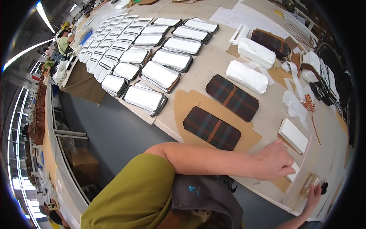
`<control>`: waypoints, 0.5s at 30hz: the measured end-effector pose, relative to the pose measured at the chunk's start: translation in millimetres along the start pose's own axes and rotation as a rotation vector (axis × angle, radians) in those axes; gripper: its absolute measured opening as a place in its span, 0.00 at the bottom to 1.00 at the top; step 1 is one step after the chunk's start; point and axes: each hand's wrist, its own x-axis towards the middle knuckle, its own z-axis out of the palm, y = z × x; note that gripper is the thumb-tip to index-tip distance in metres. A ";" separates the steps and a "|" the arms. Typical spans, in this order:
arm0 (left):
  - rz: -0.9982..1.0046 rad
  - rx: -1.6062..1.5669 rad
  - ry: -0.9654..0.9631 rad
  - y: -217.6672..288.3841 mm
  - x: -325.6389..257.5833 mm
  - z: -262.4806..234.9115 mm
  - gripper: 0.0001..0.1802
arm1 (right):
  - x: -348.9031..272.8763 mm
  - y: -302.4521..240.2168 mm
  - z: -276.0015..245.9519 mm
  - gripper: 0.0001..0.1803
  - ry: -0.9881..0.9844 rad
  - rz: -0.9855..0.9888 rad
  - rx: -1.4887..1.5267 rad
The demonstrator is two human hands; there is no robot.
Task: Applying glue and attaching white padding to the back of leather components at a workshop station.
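Note:
My left hand (275, 160) reaches across the table's right part with its fingers curled closed; what they hold, if anything, is hidden. It covers part of a white rectangular piece (293, 172) on a tan backing. Just beyond it lies another white rectangular piece (295, 135), also on tan material. At the lower right, my right hand (314, 194) is closed on a yellowish, translucent roll that looks like tape (310, 184). Left of my left hand, two dark plaid panels (212, 128) (232, 97), each with a brown stripe across it, rest on or against a brown sheet (182, 108).
Stacks of white, dark-edged panels (144, 99) run in rows toward the far left. White wrapped bundles (247, 77) and another plaid piece (270, 42) stand at the back right. An orange cord (310, 105) and white scraps lie near the right edge. Other people (65, 41) are at the far left.

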 end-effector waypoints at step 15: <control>0.127 0.060 -0.084 14.1 -15.2 10.2 0.03 | -25.4 -70.0 37.4 0.34 -0.026 0.073 -0.128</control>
